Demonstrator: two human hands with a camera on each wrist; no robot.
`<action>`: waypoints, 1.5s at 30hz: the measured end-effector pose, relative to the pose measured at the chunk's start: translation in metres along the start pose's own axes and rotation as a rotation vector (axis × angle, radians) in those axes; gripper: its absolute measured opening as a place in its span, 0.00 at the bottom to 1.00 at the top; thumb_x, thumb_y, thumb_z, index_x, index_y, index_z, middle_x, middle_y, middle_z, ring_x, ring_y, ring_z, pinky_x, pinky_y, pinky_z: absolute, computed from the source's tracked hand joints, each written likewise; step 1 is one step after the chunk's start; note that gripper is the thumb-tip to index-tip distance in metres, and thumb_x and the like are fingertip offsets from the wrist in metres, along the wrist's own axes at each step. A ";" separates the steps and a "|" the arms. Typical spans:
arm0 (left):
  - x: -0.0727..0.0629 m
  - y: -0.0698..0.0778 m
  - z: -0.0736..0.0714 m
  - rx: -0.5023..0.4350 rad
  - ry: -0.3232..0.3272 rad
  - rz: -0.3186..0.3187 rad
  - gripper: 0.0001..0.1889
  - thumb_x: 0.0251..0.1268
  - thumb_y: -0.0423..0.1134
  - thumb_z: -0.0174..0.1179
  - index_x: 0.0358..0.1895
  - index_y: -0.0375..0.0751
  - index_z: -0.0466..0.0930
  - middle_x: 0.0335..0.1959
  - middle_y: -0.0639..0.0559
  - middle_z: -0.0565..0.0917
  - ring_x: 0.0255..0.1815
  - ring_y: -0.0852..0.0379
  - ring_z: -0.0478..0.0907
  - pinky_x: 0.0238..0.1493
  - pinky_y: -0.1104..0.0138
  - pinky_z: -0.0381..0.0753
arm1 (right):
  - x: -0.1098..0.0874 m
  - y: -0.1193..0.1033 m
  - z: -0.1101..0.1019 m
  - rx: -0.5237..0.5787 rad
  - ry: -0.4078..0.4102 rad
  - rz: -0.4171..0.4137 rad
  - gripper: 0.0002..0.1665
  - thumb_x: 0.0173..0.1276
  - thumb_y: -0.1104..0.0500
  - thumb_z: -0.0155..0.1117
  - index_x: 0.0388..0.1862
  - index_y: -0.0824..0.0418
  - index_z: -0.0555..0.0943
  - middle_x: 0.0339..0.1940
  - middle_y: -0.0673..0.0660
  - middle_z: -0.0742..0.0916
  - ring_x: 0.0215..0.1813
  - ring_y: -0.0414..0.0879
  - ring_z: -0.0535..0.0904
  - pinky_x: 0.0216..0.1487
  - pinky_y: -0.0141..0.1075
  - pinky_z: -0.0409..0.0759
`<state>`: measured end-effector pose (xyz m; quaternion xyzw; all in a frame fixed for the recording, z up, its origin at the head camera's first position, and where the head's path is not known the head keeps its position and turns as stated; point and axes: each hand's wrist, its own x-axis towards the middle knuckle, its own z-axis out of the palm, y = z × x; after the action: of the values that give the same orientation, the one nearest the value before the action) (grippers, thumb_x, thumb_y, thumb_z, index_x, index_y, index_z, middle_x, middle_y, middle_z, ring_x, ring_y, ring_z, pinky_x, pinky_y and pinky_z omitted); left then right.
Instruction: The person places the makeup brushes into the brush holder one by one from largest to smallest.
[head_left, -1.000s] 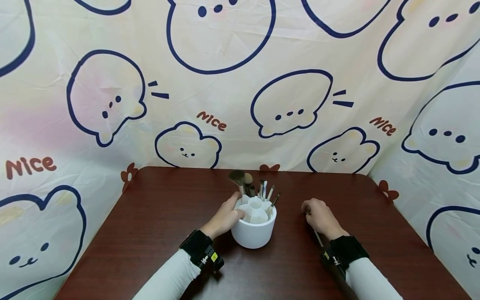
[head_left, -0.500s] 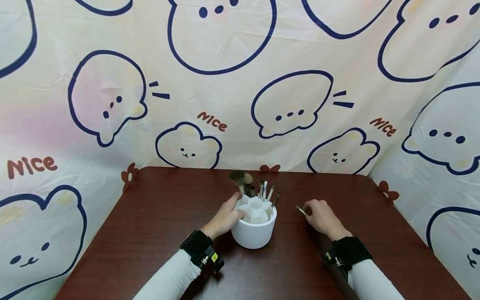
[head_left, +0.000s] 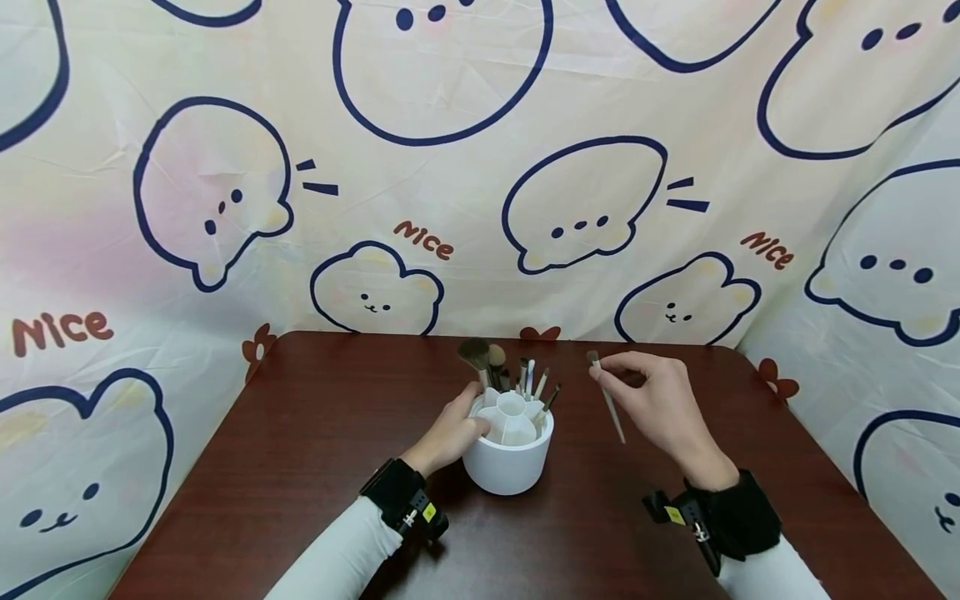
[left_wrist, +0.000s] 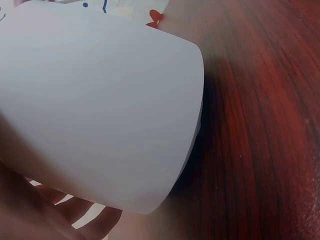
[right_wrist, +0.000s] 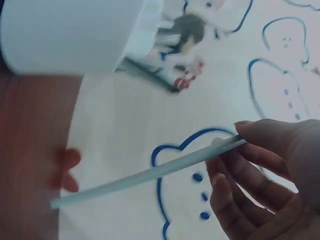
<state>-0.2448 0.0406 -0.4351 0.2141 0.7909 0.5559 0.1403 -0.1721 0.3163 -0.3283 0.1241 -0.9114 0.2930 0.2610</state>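
Note:
A white round makeup brush holder (head_left: 506, 468) with a divided insert stands upright on the table. Several makeup brushes (head_left: 476, 353) poke up from its back and right compartments. My left hand (head_left: 448, 429) grips its left side, thumb over the rim; in the left wrist view the holder's smooth wall (left_wrist: 110, 105) fills much of the frame, with fingers behind it. To the right of the holder, my right hand (head_left: 663, 404) pinches a slim makeup brush (head_left: 611, 407) between thumb and fingers near the bristle end. Its pale handle (right_wrist: 145, 175) slants downward, apart from the holder.
The dark brown wooden table (head_left: 322, 433) extends around the holder. Behind it and at both sides hangs a pale curtain (head_left: 465, 192) printed with cartoon bears. Black camera bands (head_left: 738, 517) sit on both wrists.
My right hand has risen off the table with the brush and turned it, bristles now pointing up and away. The left hand and the holder have stayed in place.

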 end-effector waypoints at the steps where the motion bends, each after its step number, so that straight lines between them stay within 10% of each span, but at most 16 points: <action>1: 0.000 0.000 0.000 0.002 -0.001 0.002 0.37 0.60 0.35 0.51 0.76 0.36 0.59 0.73 0.39 0.69 0.69 0.44 0.68 0.67 0.44 0.68 | -0.001 -0.005 -0.001 0.014 0.014 -0.004 0.06 0.69 0.59 0.71 0.42 0.56 0.91 0.33 0.50 0.91 0.29 0.41 0.80 0.30 0.29 0.76; 12: 0.002 -0.002 -0.001 0.004 -0.002 -0.002 0.37 0.59 0.34 0.51 0.76 0.37 0.59 0.72 0.40 0.70 0.68 0.44 0.68 0.66 0.44 0.69 | -0.003 -0.056 0.004 0.345 0.124 -0.019 0.10 0.66 0.66 0.72 0.44 0.56 0.91 0.35 0.52 0.91 0.31 0.42 0.85 0.30 0.29 0.80; 26: 0.002 -0.004 0.002 0.008 -0.009 0.003 0.35 0.59 0.35 0.51 0.75 0.37 0.61 0.71 0.40 0.71 0.67 0.45 0.69 0.66 0.44 0.69 | -0.020 -0.024 0.063 0.153 -0.022 0.024 0.05 0.65 0.62 0.74 0.40 0.57 0.91 0.33 0.49 0.91 0.30 0.40 0.82 0.29 0.33 0.81; 45: -0.004 -0.006 -0.001 -0.083 0.011 -0.002 0.39 0.60 0.40 0.55 0.77 0.39 0.59 0.73 0.43 0.69 0.68 0.46 0.68 0.65 0.48 0.69 | -0.022 -0.021 0.075 0.003 -0.083 -0.004 0.07 0.63 0.58 0.77 0.40 0.54 0.92 0.33 0.47 0.89 0.30 0.39 0.73 0.28 0.32 0.73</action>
<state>-0.2427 0.0360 -0.4407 0.2043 0.7680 0.5893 0.1451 -0.1761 0.2561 -0.3830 0.1384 -0.9207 0.2884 0.2235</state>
